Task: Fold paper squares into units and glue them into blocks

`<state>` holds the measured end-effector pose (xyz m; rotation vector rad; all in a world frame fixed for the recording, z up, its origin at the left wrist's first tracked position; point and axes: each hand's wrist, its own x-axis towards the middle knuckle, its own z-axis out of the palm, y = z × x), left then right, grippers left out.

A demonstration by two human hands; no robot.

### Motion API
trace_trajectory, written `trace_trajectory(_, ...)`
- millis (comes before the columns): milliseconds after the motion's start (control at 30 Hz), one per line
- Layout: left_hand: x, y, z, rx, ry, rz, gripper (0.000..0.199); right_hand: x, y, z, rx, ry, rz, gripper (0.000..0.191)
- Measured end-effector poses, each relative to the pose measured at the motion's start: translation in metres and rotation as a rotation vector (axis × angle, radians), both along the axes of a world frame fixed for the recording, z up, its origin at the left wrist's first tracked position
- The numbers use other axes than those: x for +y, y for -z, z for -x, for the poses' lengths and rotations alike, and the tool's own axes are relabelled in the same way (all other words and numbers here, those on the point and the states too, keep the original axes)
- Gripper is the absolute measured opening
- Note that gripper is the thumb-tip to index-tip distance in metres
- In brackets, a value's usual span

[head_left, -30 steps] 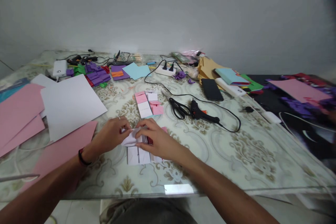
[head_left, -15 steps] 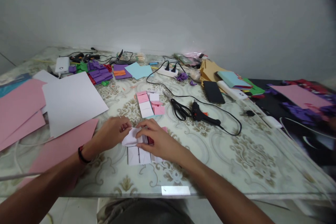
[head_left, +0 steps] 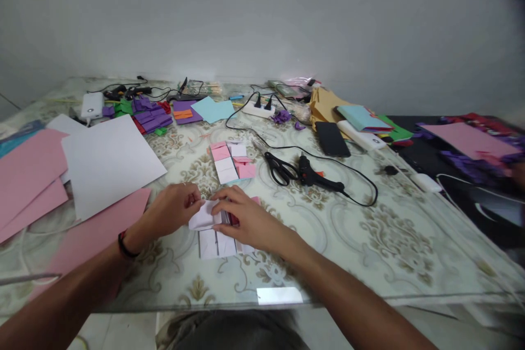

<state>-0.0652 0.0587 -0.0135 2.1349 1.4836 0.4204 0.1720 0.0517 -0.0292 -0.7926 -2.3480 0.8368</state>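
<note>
At the near side of the bench (head_left: pixel 328 279), a set of folded papers (head_left: pixel 208 244), white and pink, lies flat between the two arms. Just above this set, partly over it, is a white folded paper (head_left: pixel 200 220). The right hand (head_left: pixel 245 220) holds this paper, with the thumb at its lower edge and the other fingers bent over the top. The left hand (head_left: pixel 174 208) is at the other end; its thumb and forefinger are near each other, in a narrow pinch, but I cannot tell if they grip the paper or only touch it. A black band (head_left: pixel 125 245) is around the left wrist.

To the left lie pink sheets (head_left: pixel 102 235) and a large white sheet (head_left: pixel 110 167), which partly covers one of them. Beyond the hands is a second folded set (head_left: pixel 225 167), pink and white. To its right are black scissors (head_left: pixel 281 168) and, just beside them, a black glue gun (head_left: pixel 319 176). Farther are a black phone (head_left: pixel 332 139), purple folded pieces (head_left: pixel 153 118) and a white power strip (head_left: pixel 258 109).
</note>
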Motion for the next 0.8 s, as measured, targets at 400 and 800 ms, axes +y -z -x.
trace_trajectory(400, -0.0011, -0.0016, 0.0007, 0.027, -0.012, 0.018, 0.022, 0.0002, 0.0011, 0.0006, 0.029, -0.016, 0.005, 0.020)
trace_trajectory(800, -0.0044, -0.0041, -0.0034, -0.011, 0.033, 0.006, 0.010, -0.0003, 0.0017, 0.0032, 0.055, 0.009, -0.045, 0.017)
